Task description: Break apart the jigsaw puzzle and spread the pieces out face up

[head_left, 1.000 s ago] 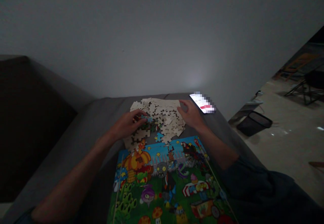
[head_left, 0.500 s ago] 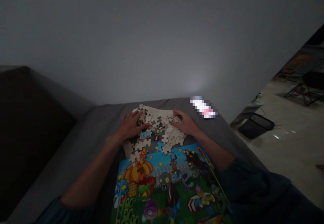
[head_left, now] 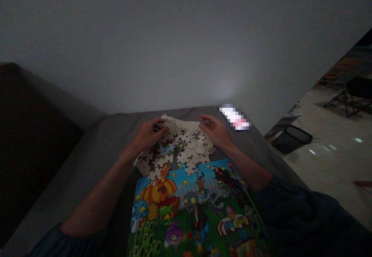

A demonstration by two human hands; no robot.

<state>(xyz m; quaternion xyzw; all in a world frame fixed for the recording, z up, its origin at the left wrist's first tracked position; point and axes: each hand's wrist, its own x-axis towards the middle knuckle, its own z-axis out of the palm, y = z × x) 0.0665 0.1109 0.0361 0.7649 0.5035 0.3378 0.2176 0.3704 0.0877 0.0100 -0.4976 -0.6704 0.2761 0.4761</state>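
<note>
A pile of loose jigsaw pieces [head_left: 193, 148] lies on a pale sheet [head_left: 186, 124], most showing their plain backs and a few their printed sides. At the pile's left edge is my left hand [head_left: 148, 133], its thumb and fingers curved and apart over the pieces. My right hand [head_left: 217, 133] hovers by the right edge, fingers loosely bent and spread, with nothing visible in them. Nearer to me lies a colourful cartoon puzzle board [head_left: 186, 210] with a pumpkin and a zombie figure; several loose pieces rest along its upper edge.
A lit phone [head_left: 235, 116], blurred out, lies on the grey cloth surface [head_left: 95, 148] behind my right hand. A pale wall [head_left: 174, 47] rises right behind. A dark panel [head_left: 31, 140] stands at left; a folding chair [head_left: 353, 94] is on the floor at right.
Both hands have lifted slightly off the pile, and the fingers have curled more. The pieces have shifted, with more gathered toward the right. The view has tilted a little.
</note>
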